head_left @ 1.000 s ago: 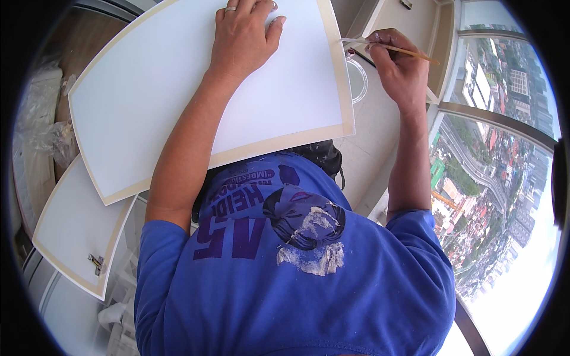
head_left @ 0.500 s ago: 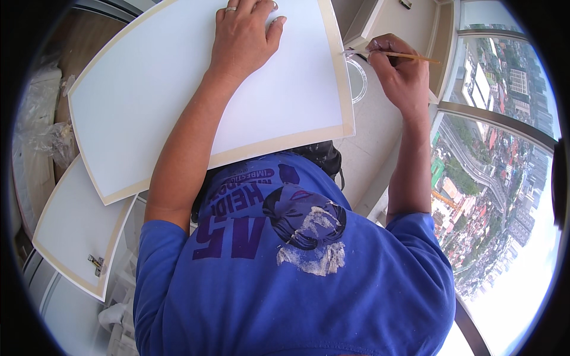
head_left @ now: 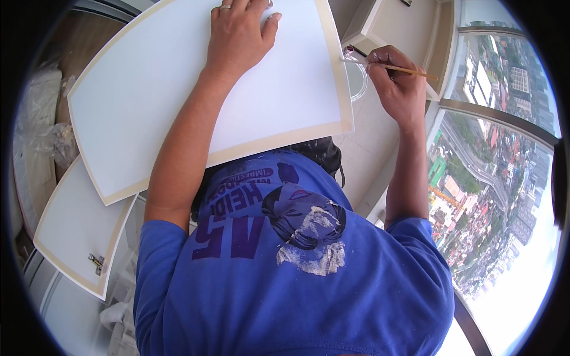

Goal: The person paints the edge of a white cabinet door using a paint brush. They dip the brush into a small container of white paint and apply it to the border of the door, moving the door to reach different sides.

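Observation:
A large white board (head_left: 279,101) with tan tape along its borders lies across my lap. My left hand (head_left: 240,35) rests on its upper part, fingers spread, with a ring on one finger and nothing in its grasp. My right hand (head_left: 396,80) pinches a thin paintbrush (head_left: 409,71) with an orange-brown wooden handle. The brush's tip reaches the board's taped right edge; whether it touches there I cannot tell. Below the brush, partly behind the board, stands a round clear container lid or tub (head_left: 359,83).
Lower left is a second taped white board (head_left: 83,231) with a metal binder clip (head_left: 97,264) on it. Clear plastic wrapping (head_left: 56,139) lies at the far left. A cream open drawer or box (head_left: 404,26) stands upper right, beside tall windows (head_left: 481,142) over a city.
My right hand has shifted slightly downward with the paintbrush, its tip now a little lower along the board's edge. My left hand has slid a little to the left.

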The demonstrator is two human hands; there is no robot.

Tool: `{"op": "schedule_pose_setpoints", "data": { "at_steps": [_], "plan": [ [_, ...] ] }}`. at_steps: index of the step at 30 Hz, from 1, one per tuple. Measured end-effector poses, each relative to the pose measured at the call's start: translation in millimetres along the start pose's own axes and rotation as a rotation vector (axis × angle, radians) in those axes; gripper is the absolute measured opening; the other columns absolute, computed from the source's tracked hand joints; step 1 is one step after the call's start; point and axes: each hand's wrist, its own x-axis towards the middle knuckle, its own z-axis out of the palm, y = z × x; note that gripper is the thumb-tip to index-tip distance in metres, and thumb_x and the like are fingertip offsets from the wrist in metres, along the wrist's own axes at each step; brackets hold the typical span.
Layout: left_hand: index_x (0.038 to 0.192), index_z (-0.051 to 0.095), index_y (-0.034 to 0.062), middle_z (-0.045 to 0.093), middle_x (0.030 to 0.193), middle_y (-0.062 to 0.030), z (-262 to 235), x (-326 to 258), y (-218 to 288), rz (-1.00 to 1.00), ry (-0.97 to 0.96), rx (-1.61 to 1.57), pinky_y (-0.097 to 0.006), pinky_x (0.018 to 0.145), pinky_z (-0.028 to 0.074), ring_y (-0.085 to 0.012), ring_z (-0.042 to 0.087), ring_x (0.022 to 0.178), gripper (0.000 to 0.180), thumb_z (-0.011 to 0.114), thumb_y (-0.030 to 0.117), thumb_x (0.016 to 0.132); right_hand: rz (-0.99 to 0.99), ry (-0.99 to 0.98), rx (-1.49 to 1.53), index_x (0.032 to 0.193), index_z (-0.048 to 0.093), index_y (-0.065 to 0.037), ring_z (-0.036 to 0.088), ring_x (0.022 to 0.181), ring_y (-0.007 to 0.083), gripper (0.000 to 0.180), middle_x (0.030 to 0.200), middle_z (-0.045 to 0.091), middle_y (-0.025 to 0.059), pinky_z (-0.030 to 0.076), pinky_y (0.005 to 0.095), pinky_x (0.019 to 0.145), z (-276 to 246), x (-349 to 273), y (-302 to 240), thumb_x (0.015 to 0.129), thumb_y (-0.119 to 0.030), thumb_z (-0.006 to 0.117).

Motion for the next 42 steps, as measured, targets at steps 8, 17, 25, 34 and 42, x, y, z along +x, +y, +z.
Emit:
{"op": "schedule_pose_setpoints", "data": {
  "at_steps": [8,17,25,34,42],
  "plan": [
    [0.113,0.068,-0.0007,0.062,0.119,-0.0165,1,0,1,0.025,0.024,0.003,-0.049,0.098,0.045,-0.034,0.058,0.113,0.028,0.073,0.018,0.093,0.047,-0.048,-0.014,0.09,0.073,0.0,0.066,0.064,0.0168,0.016,0.076,0.073,0.0102,0.054,0.03,0.066,-11,-31,-12,0.079,-0.009,0.067],
    [0.114,0.068,-0.0008,0.062,0.119,-0.0165,2,-2,0,0.031,0.028,0.019,-0.048,0.097,0.045,-0.0336,0.058,0.113,0.028,0.073,0.017,0.093,0.073,-0.123,-0.004,0.088,0.072,0.0,0.064,0.063,0.0148,0.013,0.072,0.07,0.0086,0.053,0.0295,0.065,-22,-50,-13,0.078,-0.009,0.067],
    [0.113,0.068,-0.0008,0.061,0.117,-0.0166,0,-1,1,0.035,0.027,-0.008,-0.049,0.097,0.045,-0.0342,0.058,0.112,0.028,0.073,0.017,0.093,-0.002,-0.044,-0.009,0.089,0.073,0.0,0.066,0.065,0.0183,0.016,0.075,0.072,0.0106,0.054,0.0314,0.066,-15,-36,-9,0.079,-0.01,0.067],
    [0.114,0.068,-0.0006,0.061,0.117,-0.0164,-1,-1,0,0.026,0.019,-0.01,-0.049,0.096,0.045,-0.0343,0.058,0.112,0.028,0.072,0.017,0.093,0.029,0.03,-0.047,0.092,0.074,0.0,0.069,0.067,0.0194,0.017,0.077,0.074,0.0109,0.056,0.0318,0.068,-10,-32,-14,0.08,-0.01,0.067],
    [0.114,0.068,-0.0004,0.061,0.12,-0.0165,-1,-1,2,-0.007,-0.004,-0.004,-0.049,0.099,0.045,-0.0345,0.058,0.115,0.028,0.073,0.017,0.093,0.053,-0.095,-0.034,0.089,0.072,0.0,0.069,0.066,0.019,0.014,0.076,0.073,0.0106,0.056,0.0308,0.068,-18,-50,-18,0.079,-0.008,0.066]
  ]
}}
